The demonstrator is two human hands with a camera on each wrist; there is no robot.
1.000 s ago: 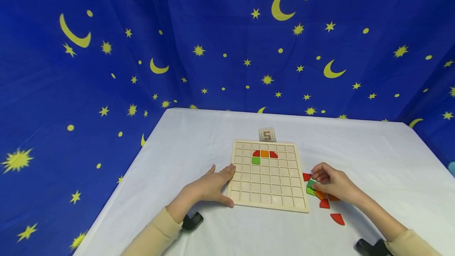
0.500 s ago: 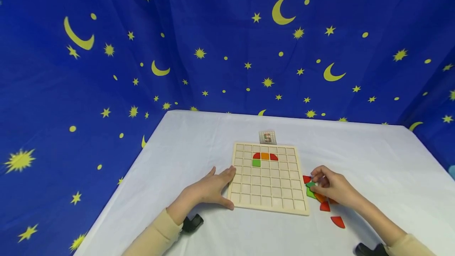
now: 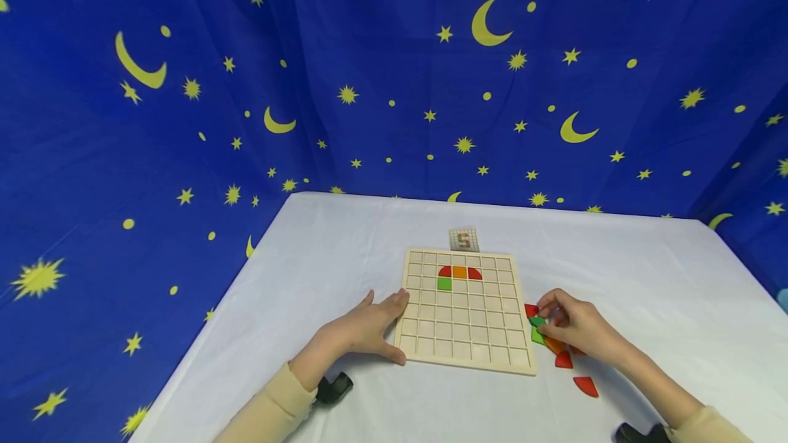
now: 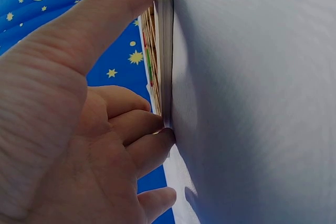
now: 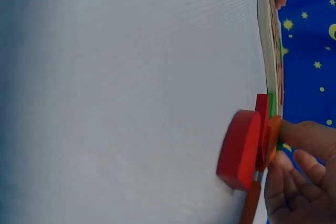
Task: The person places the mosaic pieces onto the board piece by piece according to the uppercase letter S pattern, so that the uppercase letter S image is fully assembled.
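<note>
A square wooden grid board (image 3: 464, 323) lies on the table. Set in its upper cells are two red quarter-round tiles (image 3: 475, 273), an orange square tile (image 3: 460, 272) and a light green square tile (image 3: 444, 284). My left hand (image 3: 366, 327) rests against the board's left edge, thumb near the lower corner and fingers extended. Right of the board, my right hand (image 3: 575, 323) pinches a dark green tile (image 3: 537, 321) between thumb and fingers, over a small heap of tiles. Part of that heap is hidden beneath the hand.
A small pattern card (image 3: 464, 239) lies at the board's far edge. Loose red tiles (image 3: 585, 386), a light green tile (image 3: 537, 336) and orange tiles (image 3: 555, 345) lie right of the board. White cloth (image 3: 345, 238) covers the table. Behind hangs a blue starry curtain (image 3: 394, 53).
The dark green tile has turned and tilted in my right hand's fingers, which shifted slightly. My left hand keeps its place on the board. The whole head view has moved down a little.
</note>
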